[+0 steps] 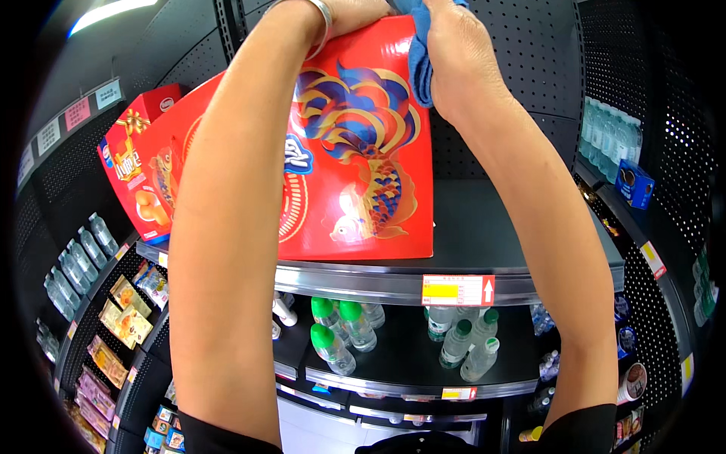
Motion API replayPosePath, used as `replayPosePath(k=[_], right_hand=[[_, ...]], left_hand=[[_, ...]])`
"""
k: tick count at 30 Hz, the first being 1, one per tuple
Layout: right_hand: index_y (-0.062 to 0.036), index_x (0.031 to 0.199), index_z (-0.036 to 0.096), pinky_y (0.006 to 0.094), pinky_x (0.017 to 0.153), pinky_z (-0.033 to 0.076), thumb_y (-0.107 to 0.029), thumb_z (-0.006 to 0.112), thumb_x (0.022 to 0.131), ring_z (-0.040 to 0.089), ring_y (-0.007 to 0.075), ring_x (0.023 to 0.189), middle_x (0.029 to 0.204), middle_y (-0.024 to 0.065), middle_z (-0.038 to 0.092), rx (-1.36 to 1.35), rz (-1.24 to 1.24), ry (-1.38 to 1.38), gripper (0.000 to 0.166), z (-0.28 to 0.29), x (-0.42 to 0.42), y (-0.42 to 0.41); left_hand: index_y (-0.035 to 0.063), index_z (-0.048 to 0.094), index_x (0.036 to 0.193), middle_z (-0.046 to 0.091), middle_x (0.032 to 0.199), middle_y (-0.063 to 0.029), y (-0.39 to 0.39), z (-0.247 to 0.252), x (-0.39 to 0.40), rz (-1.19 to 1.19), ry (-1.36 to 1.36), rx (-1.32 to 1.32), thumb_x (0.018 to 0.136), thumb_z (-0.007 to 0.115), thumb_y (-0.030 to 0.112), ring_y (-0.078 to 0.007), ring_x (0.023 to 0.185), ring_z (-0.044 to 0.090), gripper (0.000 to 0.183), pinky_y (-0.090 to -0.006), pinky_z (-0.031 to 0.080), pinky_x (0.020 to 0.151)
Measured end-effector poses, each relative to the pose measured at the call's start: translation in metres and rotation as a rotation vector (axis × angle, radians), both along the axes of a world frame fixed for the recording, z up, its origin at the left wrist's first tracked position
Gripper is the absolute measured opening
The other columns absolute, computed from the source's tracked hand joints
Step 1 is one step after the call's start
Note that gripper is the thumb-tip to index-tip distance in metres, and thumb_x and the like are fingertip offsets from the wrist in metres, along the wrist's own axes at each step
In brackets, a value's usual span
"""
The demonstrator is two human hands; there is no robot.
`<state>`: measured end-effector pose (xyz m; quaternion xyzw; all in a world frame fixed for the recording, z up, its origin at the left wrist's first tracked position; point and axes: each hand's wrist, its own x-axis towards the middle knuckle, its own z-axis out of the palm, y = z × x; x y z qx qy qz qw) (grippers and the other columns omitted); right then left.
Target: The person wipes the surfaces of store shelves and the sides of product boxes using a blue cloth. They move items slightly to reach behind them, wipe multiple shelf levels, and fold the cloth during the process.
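A large red cardboard gift box with a carp design stands on a black metal shelf. My right hand grips a blue cloth, which hangs against the box's upper right edge. Across the box's top edge lies my left hand, with a silver bangle on its wrist. The left fingers run beyond the frame's top, so their grip is hidden. My left forearm covers part of the box front.
Another red snack box stands to the left. A price label sits on the shelf's front rail. Below are green-capped bottles and other clear bottles. Side shelves carry water bottles, a blue box and snack packs.
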<state>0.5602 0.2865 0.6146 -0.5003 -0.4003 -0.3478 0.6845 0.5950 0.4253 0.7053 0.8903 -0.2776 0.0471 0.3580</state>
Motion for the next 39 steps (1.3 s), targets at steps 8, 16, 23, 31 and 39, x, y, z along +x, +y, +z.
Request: replayPosePath(k=[8,16,23,31,39], right_hand=[[-0.0045,0.141,0.053,0.0521,0.109,0.05,-0.057,0.033,0.109,0.061,0.0327,0.129,0.144,0.0163,0.059,0.144,0.085,0.608,0.065,-0.051,0.004,0.02],[-0.0109,0.145,0.051,0.0504,0.108,0.05,-0.059,0.035,0.109,0.056,0.029,0.133,0.147,0.0135,0.056,0.16,0.054,0.951,0.062,-0.14,-0.006,0.023],[-0.0075,0.138,0.054,0.0454,0.11,0.049,-0.047,0.039,0.111,0.058,0.0252,0.132,0.145,0.0125,0.058,0.281,-0.068,0.985,0.05,-0.137,-0.019,0.031],[0.0026,0.13,0.057,0.0445,0.108,0.05,-0.035,0.041,0.112,0.066,0.0266,0.119,0.129,0.0166,0.068,0.407,-0.001,0.514,0.045,-0.091,-0.029,0.031],[0.0002,0.12,0.061,0.033,0.096,0.051,-0.044,0.049,0.109,0.063,0.0156,0.104,0.115,0.0099,0.068,0.081,-0.389,0.277,0.048,-0.088,-0.028,0.025]], left_hand=[[0.0071,0.072,0.104,0.076,0.104,-0.0096,0.002,-0.01,-0.024,-0.04,-0.016,-0.044,0.099,0.059,0.033,-0.0243,0.085,0.072,0.03,-0.0424,0.058,0.082],[0.0079,0.071,0.094,0.077,0.094,-0.0085,0.003,-0.01,-0.02,-0.046,0.026,-0.053,0.097,0.063,0.032,-0.0236,0.074,0.071,0.026,-0.0428,0.059,0.076],[0.0079,0.071,0.095,0.077,0.096,-0.0096,0.005,-0.01,-0.027,-0.016,-0.007,-0.059,0.097,0.061,0.03,-0.0251,0.075,0.072,0.024,-0.0434,0.059,0.076],[0.0077,0.071,0.097,0.077,0.098,-0.0095,0.005,-0.009,-0.022,-0.066,-0.029,-0.046,0.097,0.06,0.029,-0.0248,0.077,0.072,0.024,-0.0434,0.058,0.078],[0.0076,0.072,0.099,0.077,0.099,-0.0095,0.006,-0.011,-0.024,-0.088,-0.042,-0.048,0.098,0.059,0.029,-0.0245,0.08,0.072,0.025,-0.0434,0.058,0.079]])
